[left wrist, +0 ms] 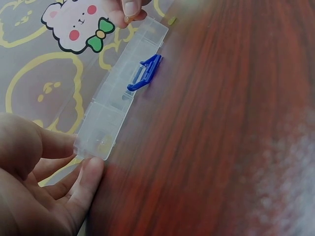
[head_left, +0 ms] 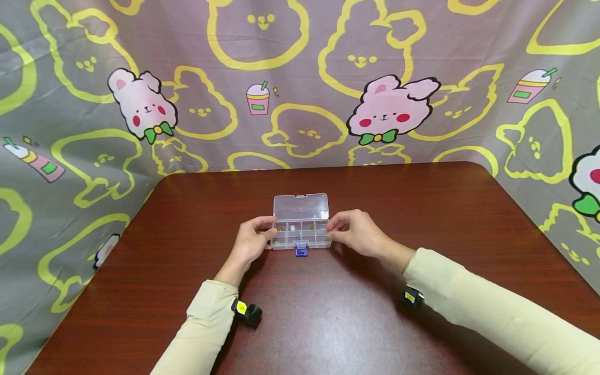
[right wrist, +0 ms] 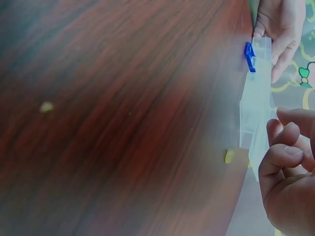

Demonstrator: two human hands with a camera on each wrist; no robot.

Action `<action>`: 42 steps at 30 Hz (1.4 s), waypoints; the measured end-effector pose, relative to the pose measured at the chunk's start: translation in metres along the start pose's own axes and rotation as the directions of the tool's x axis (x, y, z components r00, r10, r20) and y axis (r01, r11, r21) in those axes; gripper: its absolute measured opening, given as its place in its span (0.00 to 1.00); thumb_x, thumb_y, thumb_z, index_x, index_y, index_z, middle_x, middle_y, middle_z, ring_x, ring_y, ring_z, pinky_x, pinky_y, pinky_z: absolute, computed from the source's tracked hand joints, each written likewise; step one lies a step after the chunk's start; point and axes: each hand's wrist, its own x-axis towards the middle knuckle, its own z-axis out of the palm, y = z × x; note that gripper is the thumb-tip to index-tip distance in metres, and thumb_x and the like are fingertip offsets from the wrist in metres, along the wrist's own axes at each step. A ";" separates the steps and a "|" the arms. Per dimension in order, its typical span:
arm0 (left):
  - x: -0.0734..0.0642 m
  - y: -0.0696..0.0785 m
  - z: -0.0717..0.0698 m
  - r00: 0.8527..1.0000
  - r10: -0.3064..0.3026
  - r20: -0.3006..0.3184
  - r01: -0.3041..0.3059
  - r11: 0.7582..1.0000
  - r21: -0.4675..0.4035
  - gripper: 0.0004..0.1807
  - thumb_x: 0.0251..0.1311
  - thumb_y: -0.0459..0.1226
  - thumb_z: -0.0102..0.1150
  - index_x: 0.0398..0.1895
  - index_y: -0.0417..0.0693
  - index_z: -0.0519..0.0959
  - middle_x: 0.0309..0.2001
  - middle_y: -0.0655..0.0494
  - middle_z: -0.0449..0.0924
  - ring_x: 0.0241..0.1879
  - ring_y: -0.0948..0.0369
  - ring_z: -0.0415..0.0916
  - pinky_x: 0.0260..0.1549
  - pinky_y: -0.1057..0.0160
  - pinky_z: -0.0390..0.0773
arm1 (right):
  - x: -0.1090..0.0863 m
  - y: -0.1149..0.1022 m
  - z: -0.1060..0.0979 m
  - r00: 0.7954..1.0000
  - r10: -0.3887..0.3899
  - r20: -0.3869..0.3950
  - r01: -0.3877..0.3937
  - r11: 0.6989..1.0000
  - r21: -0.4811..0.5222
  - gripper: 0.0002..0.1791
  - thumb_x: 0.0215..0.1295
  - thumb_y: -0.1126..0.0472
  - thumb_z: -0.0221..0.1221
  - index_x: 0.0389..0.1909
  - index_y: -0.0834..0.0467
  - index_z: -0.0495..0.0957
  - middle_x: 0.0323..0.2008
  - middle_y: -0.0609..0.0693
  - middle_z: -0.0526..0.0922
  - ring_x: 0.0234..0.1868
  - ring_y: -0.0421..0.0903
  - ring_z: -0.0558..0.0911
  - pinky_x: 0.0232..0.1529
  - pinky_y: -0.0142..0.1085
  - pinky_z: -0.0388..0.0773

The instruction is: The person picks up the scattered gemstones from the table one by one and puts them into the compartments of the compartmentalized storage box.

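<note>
A clear plastic compartment box (head_left: 301, 235) lies on the table with its lid (head_left: 301, 207) raised at the back. Its blue latch (head_left: 302, 250) hangs down at the front. My left hand (head_left: 250, 240) grips the box's left end between thumb and fingers. At the right end is my right hand (head_left: 358, 233); in the left wrist view its thumb and finger pinch a small amber bead (left wrist: 129, 19). Inside the compartments are several small beads, among them a white one (head_left: 292, 227) and a green one (head_left: 312, 227).
Near the box's right end, a yellow bead (right wrist: 229, 156) lies on the brown table (head_left: 300, 312). A blurred pale-yellow spot (right wrist: 47, 106) shows farther off on the wood. Behind the table hangs a patterned curtain (head_left: 309, 83).
</note>
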 end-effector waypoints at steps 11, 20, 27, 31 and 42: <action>-0.001 0.000 -0.001 1.000 -0.011 -0.004 0.011 1.000 0.003 0.18 0.64 0.23 0.59 0.57 0.32 0.80 0.51 0.33 0.79 0.33 0.59 0.80 0.22 0.70 0.80 | 0.009 -0.005 0.010 0.999 -0.043 0.012 0.043 0.999 -0.003 0.03 0.59 0.69 0.68 0.34 0.63 0.85 0.26 0.47 0.85 0.24 0.41 0.80 0.29 0.33 0.78; -0.001 0.000 -0.001 1.000 -0.011 -0.005 0.011 1.000 0.000 0.18 0.64 0.23 0.59 0.57 0.33 0.80 0.51 0.33 0.79 0.32 0.60 0.79 0.22 0.69 0.80 | 0.015 -0.011 0.018 0.998 -0.056 0.022 0.056 0.998 -0.022 0.05 0.58 0.68 0.69 0.35 0.63 0.86 0.26 0.45 0.85 0.27 0.40 0.80 0.30 0.32 0.78; 0.000 0.001 0.000 1.000 -0.014 -0.013 0.014 1.000 0.005 0.18 0.63 0.22 0.59 0.56 0.33 0.80 0.51 0.34 0.79 0.31 0.61 0.79 0.22 0.69 0.81 | 0.018 -0.015 0.021 0.997 -0.074 0.032 0.076 0.996 -0.048 0.06 0.59 0.68 0.68 0.37 0.64 0.87 0.28 0.46 0.86 0.27 0.40 0.79 0.29 0.31 0.75; 0.000 0.001 0.001 1.000 -0.014 -0.014 0.014 1.000 0.004 0.18 0.63 0.22 0.59 0.56 0.32 0.80 0.50 0.34 0.79 0.31 0.60 0.79 0.22 0.68 0.81 | 0.020 -0.018 0.023 0.996 -0.077 0.038 0.079 0.995 -0.059 0.06 0.59 0.68 0.67 0.37 0.63 0.87 0.28 0.46 0.86 0.28 0.41 0.80 0.30 0.31 0.76; 0.000 0.001 0.000 1.000 -0.009 -0.010 0.009 1.000 0.002 0.18 0.62 0.22 0.59 0.56 0.32 0.80 0.50 0.34 0.79 0.31 0.61 0.78 0.22 0.68 0.81 | 0.024 -0.019 0.028 0.998 -0.055 0.040 0.058 0.995 -0.084 0.04 0.58 0.66 0.69 0.34 0.59 0.86 0.25 0.43 0.84 0.25 0.40 0.78 0.28 0.31 0.74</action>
